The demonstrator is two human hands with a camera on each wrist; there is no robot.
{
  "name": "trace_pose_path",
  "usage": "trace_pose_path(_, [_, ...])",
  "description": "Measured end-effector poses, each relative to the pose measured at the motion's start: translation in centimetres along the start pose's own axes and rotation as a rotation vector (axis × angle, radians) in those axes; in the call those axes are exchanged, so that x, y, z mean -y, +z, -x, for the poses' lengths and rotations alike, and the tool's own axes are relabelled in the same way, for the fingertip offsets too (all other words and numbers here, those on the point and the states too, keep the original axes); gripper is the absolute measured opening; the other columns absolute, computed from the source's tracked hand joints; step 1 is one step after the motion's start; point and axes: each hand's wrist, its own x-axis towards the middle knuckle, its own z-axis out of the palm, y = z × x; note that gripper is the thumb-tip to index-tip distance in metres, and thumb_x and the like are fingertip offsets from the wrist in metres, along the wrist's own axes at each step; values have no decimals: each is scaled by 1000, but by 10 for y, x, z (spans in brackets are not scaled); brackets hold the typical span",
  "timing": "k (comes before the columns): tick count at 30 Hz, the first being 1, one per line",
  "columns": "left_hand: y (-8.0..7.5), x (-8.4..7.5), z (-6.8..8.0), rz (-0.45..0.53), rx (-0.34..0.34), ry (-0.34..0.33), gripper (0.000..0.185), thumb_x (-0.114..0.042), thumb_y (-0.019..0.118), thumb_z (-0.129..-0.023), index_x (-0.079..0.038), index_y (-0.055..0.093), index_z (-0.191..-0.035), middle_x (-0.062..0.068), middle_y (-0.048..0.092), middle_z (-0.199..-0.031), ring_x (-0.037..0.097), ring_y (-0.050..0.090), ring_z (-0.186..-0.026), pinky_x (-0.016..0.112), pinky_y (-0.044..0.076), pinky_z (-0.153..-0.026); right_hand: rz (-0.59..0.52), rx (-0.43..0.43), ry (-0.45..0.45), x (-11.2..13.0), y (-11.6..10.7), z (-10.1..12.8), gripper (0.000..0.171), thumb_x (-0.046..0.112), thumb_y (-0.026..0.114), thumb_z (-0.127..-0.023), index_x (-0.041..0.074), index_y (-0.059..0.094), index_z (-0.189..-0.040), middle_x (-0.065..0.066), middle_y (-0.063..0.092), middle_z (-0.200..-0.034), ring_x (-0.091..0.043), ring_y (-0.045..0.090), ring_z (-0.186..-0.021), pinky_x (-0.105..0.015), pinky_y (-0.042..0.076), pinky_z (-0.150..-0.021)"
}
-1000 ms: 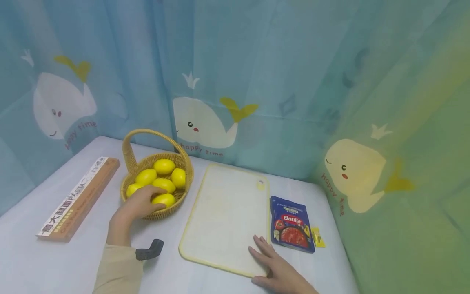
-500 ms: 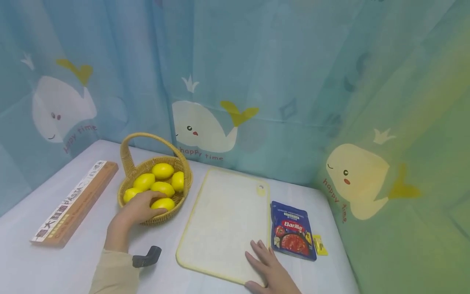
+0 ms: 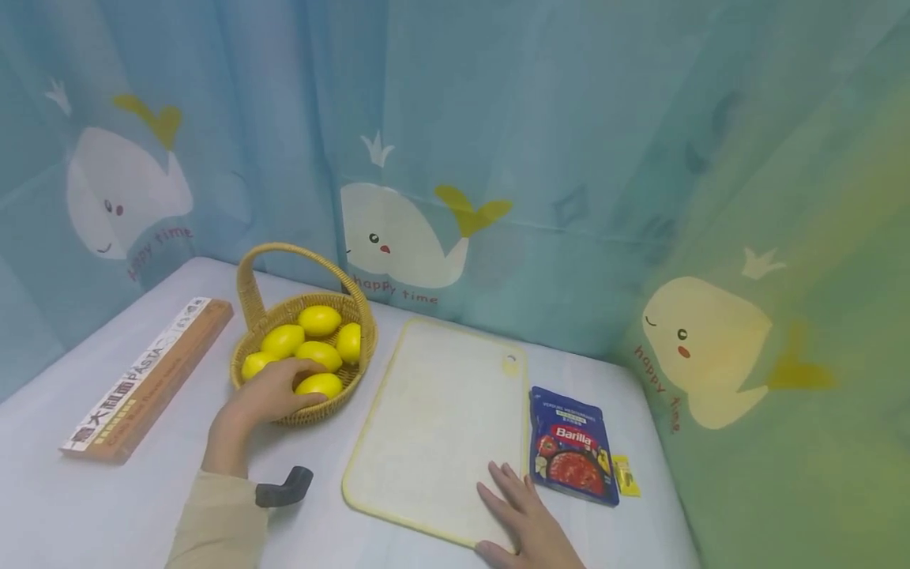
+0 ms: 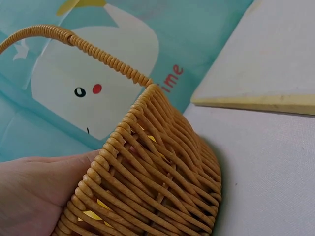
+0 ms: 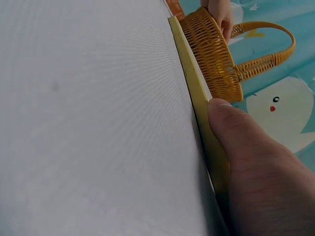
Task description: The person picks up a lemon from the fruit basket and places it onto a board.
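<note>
My left hand [image 3: 266, 393] reaches over the near rim of a wicker basket [image 3: 369, 336]. Its thumb and fingers are bent around the nearest lemon [image 3: 321, 386], which sits low in the basket among several other lemons [image 3: 283, 341]. In the left wrist view the basket's woven wall [image 4: 152, 167] hides the fingertips and most of the fruit. My right hand [image 3: 532, 528] rests with spread, straight fingers on the near right corner of a white cutting board [image 3: 441, 419]. The right wrist view shows its thumb [image 5: 231, 123] against the board's yellow edge [image 5: 194, 81].
A long pasta box [image 3: 149, 379] lies left of the basket. Right of the board are a blue Barilla sauce pouch [image 3: 572, 446] and a small yellow packet [image 3: 626, 476]. A whale-print curtain [image 3: 569, 158] borders the table [image 3: 313, 537] behind and at the sides.
The whole view shifts slightly with the head. My right hand has drawn back a little toward the near edge of the board; the left hand stays at the same lemon.
</note>
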Motion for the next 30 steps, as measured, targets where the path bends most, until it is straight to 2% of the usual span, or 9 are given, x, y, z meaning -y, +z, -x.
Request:
trace_pose_path(2, [1, 0, 0, 0, -1, 7, 48, -36, 71, -83, -10, 61, -123, 12, 64, -121, 34, 58, -112, 54, 46, -96, 1, -12, -17, -1, -1, 0, 67, 59, 61, -82, 27, 48, -140, -3, 39, -151, -6, 12, -146, -18, -7, -118])
trace_pose_path(10, [-1, 2, 1, -10, -10, -6, 49, -35, 71, -83, -10, 60, -124, 12, 64, -122, 34, 58, -112, 54, 45, -97, 2, -42, -55, 0, 0, -4, 65, 57, 62, -82, 24, 51, -138, -6, 43, -148, -14, 24, -143, -18, -8, -118])
trace_pose_path(16, [0, 0, -1, -15, -14, 1, 51, -37, 72, -82, -9, 60, -123, 13, 64, -121, 34, 58, -112, 53, 46, -96, 13, -52, -62, -2, 1, -3, 65, 57, 61, -82, 24, 51, -138, -6, 44, -147, -8, 17, -145, -19, -10, -118])
trace_pose_path(20, [-1, -1, -2, -5, -12, -18, 53, -39, 72, -82, -9, 60, -124, 12, 63, -122, 34, 58, -113, 53, 46, -96, 21, -49, -65, -4, 2, -2, 65, 57, 61, -83, 26, 49, -139, -6, 43, -148, -5, 12, -145, -19, -10, -118])
trace_pose_path(27, [1, 1, -2, 1, -3, -30, 55, -44, 71, -81, -10, 60, -122, 11, 65, -119, 32, 59, -109, 53, 48, -93, 51, -85, -96, -7, 4, -1, 66, 56, 64, -80, 25, 51, -137, -6, 46, -146, -8, 17, -145, -20, -8, -119])
trace_pose_path(30, [3, 3, -2, 5, -6, -30, 54, -43, 72, -80, -10, 61, -122, 10, 65, -118, 32, 60, -109, 52, 48, -93, 66, -97, -108, -7, 6, -1, 67, 57, 65, -79, 25, 52, -136, -7, 47, -144, -6, 16, -145, -20, -8, -119])
